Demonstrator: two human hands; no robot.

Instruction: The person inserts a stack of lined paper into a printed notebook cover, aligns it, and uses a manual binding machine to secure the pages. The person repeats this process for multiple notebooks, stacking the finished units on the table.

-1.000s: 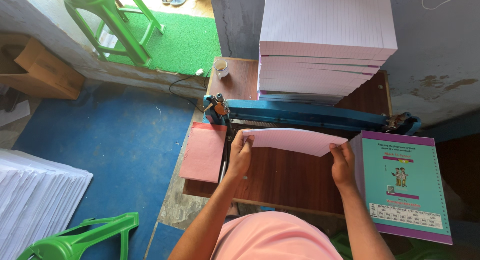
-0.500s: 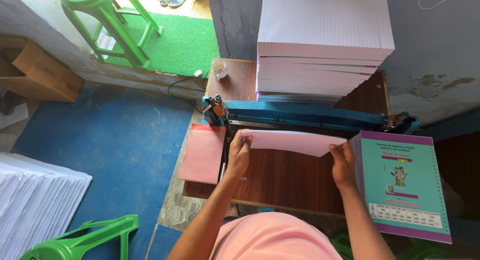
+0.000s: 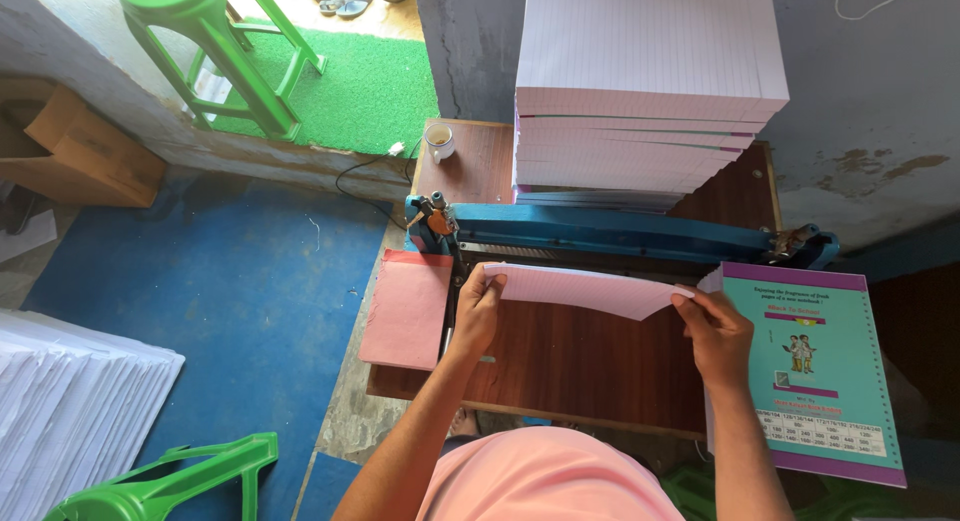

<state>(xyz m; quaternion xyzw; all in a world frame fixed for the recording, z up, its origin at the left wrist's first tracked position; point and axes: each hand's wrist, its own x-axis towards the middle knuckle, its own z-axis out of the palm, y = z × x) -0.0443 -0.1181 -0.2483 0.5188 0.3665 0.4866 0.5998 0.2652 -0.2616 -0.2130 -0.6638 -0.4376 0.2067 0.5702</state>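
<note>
Lying crosswise, long axis left-to-right, the pale pink folded paper sheaf is pinched at each end by left hand and right hand, each grip closed.

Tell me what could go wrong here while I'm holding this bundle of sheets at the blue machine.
The left hand and right hand grip the pink sheet bundle right at the blue machine, so fingers could get pinched. The bundle bows between the hands, so it might go in skewed. Behind the machine, the tall paper stack has uneven layers and could slide forward.
</note>
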